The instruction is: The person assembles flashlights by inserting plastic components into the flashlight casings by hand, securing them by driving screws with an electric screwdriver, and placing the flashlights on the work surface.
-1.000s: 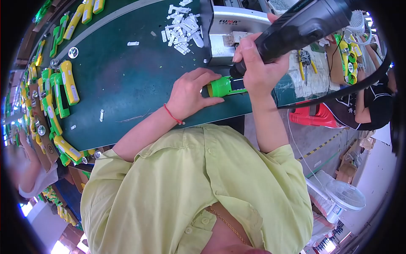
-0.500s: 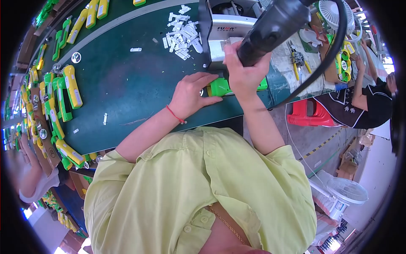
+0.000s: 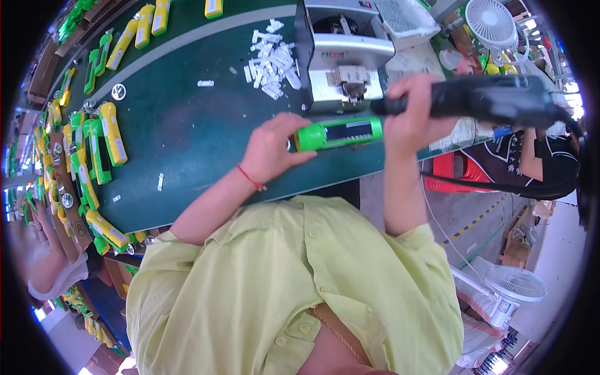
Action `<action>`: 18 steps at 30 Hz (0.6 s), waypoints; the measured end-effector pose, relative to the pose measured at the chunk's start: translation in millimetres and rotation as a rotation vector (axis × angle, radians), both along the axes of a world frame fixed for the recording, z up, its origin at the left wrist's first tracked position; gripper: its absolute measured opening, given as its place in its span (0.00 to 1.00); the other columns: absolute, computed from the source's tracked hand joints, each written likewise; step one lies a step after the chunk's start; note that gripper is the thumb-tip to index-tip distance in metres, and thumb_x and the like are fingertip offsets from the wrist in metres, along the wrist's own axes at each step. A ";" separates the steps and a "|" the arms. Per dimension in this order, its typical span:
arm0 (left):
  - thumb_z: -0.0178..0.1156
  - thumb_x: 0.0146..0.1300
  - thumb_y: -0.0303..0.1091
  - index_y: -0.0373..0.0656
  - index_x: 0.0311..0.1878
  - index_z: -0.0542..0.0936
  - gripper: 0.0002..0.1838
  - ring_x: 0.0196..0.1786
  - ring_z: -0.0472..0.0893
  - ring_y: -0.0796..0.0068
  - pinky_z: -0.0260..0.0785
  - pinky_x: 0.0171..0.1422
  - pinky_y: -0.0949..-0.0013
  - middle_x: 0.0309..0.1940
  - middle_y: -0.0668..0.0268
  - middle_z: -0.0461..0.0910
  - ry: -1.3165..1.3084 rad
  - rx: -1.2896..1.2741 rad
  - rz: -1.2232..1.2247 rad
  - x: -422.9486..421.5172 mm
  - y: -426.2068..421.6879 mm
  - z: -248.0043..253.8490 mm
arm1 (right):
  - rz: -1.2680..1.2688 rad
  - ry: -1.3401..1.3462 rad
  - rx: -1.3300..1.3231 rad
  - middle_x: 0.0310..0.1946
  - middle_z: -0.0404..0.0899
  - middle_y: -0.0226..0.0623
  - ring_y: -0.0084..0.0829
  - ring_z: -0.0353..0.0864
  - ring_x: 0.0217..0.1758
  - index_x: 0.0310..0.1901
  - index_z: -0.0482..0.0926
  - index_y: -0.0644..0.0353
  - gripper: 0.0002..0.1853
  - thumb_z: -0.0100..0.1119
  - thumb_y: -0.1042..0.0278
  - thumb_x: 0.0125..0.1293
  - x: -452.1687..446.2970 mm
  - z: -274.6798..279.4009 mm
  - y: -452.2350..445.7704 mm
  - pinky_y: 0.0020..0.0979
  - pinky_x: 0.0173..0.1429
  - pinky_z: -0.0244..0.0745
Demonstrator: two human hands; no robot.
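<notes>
L hand (image 3: pixel 274 147) grip clamped on green casing (image 3: pixel 334 134), lying on counter (image 3: pixel 181 150) nr front edge | R hand (image 3: pixel 414 119) grip wrapped round black tool (image 3: pixel 484 100) – blurred, tip nr casing | step: prob. tool work on casing | next: likely needs steady L hold

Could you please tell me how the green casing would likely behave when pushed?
The green casing looks like moulded plastic, so it is probably stiff. Its dark recess looks hollow, suggesting it is light for its size. Its rounded head, in the left hand, might let it rock.
</notes>
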State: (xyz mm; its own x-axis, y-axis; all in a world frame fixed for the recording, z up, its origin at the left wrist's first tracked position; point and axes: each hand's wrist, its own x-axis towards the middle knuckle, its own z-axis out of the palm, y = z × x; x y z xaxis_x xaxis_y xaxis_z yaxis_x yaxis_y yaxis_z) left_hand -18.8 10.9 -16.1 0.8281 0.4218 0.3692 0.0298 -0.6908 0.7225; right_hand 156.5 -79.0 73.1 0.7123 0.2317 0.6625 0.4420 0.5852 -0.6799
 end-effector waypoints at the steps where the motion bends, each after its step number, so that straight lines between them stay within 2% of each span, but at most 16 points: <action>1: 0.74 0.42 0.32 0.40 0.47 0.78 0.25 0.43 0.81 0.62 0.75 0.47 0.68 0.45 0.59 0.79 0.013 0.024 0.011 -4.0 4.7 3.8 | 0.042 -0.029 0.041 0.20 0.73 0.36 0.25 0.72 0.19 0.65 0.52 0.69 0.33 0.52 0.81 0.59 11.1 3.6 3.2 0.29 0.26 0.73; 3: 0.74 0.42 0.32 0.40 0.47 0.79 0.26 0.45 0.81 0.61 0.75 0.48 0.68 0.47 0.59 0.78 0.111 -0.039 0.035 -5.2 7.7 13.3 | 0.180 -0.089 0.121 0.25 0.76 0.37 0.24 0.76 0.22 0.63 0.54 0.71 0.31 0.56 0.82 0.59 21.4 8.0 12.2 0.25 0.32 0.74; 6: 0.74 0.42 0.32 0.40 0.47 0.79 0.25 0.46 0.81 0.61 0.75 0.48 0.68 0.47 0.59 0.78 0.051 0.032 0.053 -3.5 7.6 16.1 | 0.186 -0.135 0.102 0.26 0.77 0.37 0.23 0.77 0.22 0.57 0.60 0.70 0.26 0.58 0.81 0.59 24.4 -1.1 25.0 0.25 0.31 0.74; 7: 0.74 0.42 0.33 0.41 0.47 0.79 0.25 0.47 0.81 0.61 0.75 0.47 0.68 0.47 0.59 0.78 0.042 0.029 0.035 -3.2 6.1 14.2 | 0.188 -0.131 0.103 0.26 0.77 0.37 0.23 0.77 0.22 0.57 0.60 0.70 0.26 0.58 0.81 0.59 22.8 -4.3 27.8 0.25 0.31 0.74; 9: 0.74 0.42 0.33 0.41 0.47 0.79 0.25 0.47 0.81 0.61 0.75 0.47 0.68 0.47 0.59 0.78 0.039 0.023 0.019 -2.4 3.7 8.6 | 0.205 -0.148 0.080 0.26 0.77 0.36 0.22 0.77 0.22 0.50 0.64 0.68 0.20 0.60 0.80 0.59 20.5 -10.6 32.0 0.24 0.29 0.74; 11: 0.74 0.42 0.34 0.41 0.47 0.79 0.25 0.46 0.81 0.61 0.75 0.48 0.67 0.47 0.59 0.79 0.018 -0.045 0.042 -1.3 1.4 2.6 | 0.215 -0.187 0.057 0.26 0.77 0.35 0.22 0.77 0.22 0.49 0.65 0.67 0.18 0.60 0.80 0.59 23.5 -9.6 33.2 0.23 0.29 0.74; 13: 0.74 0.42 0.34 0.43 0.46 0.80 0.25 0.44 0.81 0.61 0.75 0.47 0.66 0.46 0.61 0.79 0.008 -0.059 0.048 -0.7 -0.5 -1.1 | 0.244 -0.101 -0.236 0.21 0.74 0.36 0.26 0.75 0.20 0.63 0.56 0.68 0.30 0.54 0.78 0.61 19.4 3.8 30.1 0.27 0.28 0.73; 15: 0.74 0.41 0.35 0.45 0.45 0.80 0.24 0.42 0.81 0.61 0.75 0.46 0.64 0.45 0.63 0.79 -0.011 -0.063 0.053 4.2 2.1 -1.8 | 0.289 -0.047 -0.257 0.21 0.73 0.37 0.25 0.74 0.19 0.63 0.57 0.67 0.29 0.54 0.78 0.61 15.7 1.1 26.9 0.27 0.27 0.72; 17: 0.74 0.41 0.35 0.44 0.45 0.80 0.24 0.42 0.80 0.61 0.75 0.45 0.64 0.44 0.63 0.79 -0.015 -0.040 0.058 7.7 -0.9 -1.5 | 0.359 0.146 -0.153 0.20 0.73 0.37 0.25 0.72 0.18 0.64 0.57 0.66 0.29 0.53 0.78 0.61 3.8 -9.1 17.0 0.28 0.27 0.72; 18: 0.74 0.41 0.35 0.44 0.45 0.80 0.24 0.42 0.80 0.61 0.75 0.45 0.64 0.44 0.63 0.79 -0.007 -0.052 0.063 9.8 -0.9 -1.6 | 0.307 0.140 -0.142 0.20 0.73 0.37 0.24 0.70 0.17 0.65 0.54 0.68 0.31 0.52 0.79 0.61 -5.5 -10.4 12.7 0.27 0.27 0.72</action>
State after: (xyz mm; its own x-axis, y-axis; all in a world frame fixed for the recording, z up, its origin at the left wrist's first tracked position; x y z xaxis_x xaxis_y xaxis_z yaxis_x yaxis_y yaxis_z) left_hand -9.1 10.0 -17.7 0.7969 0.4917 0.3510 0.0668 -0.6492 0.7576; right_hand 151.0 -66.4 62.7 0.6768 0.5316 0.5093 0.1569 0.5718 -0.8052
